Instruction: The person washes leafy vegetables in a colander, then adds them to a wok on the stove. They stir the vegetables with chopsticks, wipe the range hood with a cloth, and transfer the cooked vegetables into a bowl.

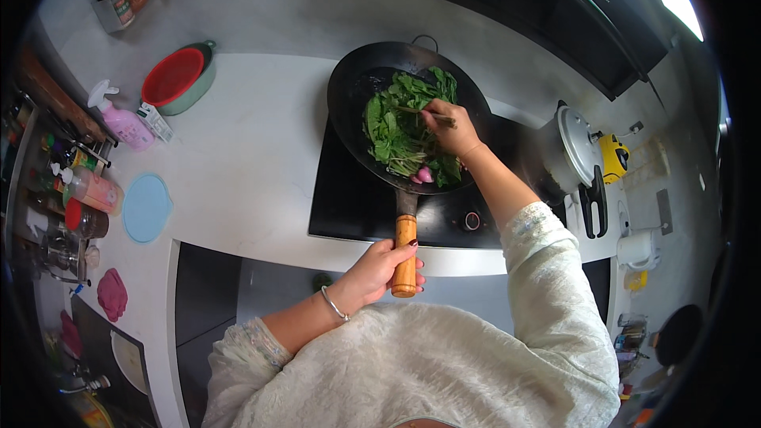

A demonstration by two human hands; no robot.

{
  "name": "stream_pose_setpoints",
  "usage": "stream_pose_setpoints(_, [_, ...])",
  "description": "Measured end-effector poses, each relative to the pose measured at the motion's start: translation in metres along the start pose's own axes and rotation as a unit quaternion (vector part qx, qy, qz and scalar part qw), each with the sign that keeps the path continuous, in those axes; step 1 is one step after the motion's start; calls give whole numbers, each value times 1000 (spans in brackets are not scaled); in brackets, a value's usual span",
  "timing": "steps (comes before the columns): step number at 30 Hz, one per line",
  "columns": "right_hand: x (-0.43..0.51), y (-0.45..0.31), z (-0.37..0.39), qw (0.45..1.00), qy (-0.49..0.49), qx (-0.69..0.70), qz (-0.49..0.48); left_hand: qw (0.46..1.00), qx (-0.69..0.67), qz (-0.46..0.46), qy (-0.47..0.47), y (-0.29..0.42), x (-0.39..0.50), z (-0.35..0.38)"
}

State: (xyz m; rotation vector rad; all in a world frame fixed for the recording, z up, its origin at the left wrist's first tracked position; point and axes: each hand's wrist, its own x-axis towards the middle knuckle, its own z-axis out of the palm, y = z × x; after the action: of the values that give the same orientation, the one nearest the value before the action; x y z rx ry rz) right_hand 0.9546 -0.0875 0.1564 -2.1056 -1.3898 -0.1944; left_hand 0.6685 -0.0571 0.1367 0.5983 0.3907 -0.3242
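A black wok [351,86] stands on the black cooktop [345,208]. Leafy greens [386,122] with pale stems fill much of it, and a pinkish-purple piece [423,175], perhaps a shallot or garlic, lies at their near edge. Closed around the wok's wooden handle [405,267] is my left hand [377,270], below the cooktop's front edge. My right hand [452,128] is over the right part of the wok, gripping chopsticks [443,119] whose tips point left into the greens. How deep the tips go is hidden by leaves.
Right of the wok stands a pressure cooker [574,145] with a black handle. A range hood [511,6] hangs behind. On the left counter are a red basket [172,77] in a green basin [202,86], a pink spray bottle [128,125], a blue lid [145,208] and a pink cloth [112,294].
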Motion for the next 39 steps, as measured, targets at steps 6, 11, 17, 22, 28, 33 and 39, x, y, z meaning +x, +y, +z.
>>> stream_pose_setpoints(6, [4, 15, 6, 967, -6, 170, 190, 1000, -9, 12, -1, -3, 2, -2])
stream_pose_setpoints(11, [9, 5, -45, 945, 120, 243, 185, 1000, -8, 19, 8, -1, 0, -1])
stream_pose_setpoints(17, [-49, -9, -10, 993, 47, 80, 71, 1000, -2, 9, 1, 0, 1, 0])
stream_pose_setpoints(22, [-36, 4, -12, 999, -26, 29, 38, 1000, 5, 12, 4, 1, -1, 1])
stream_pose_setpoints(28, [-20, -12, -13, 992, 33, 40, 114, 1000, 6, 12, 9, 0, -1, 0])
stream_pose_setpoints(33, [-32, -60, -15, 988, 7, 151, 44, 1000, 11, 7, 12, -1, 1, 0])
stream_pose_setpoints(39, [-37, -16, -1, 991, 10, 66, 117, 1000, 13, 10, 12, 2, -2, 4])
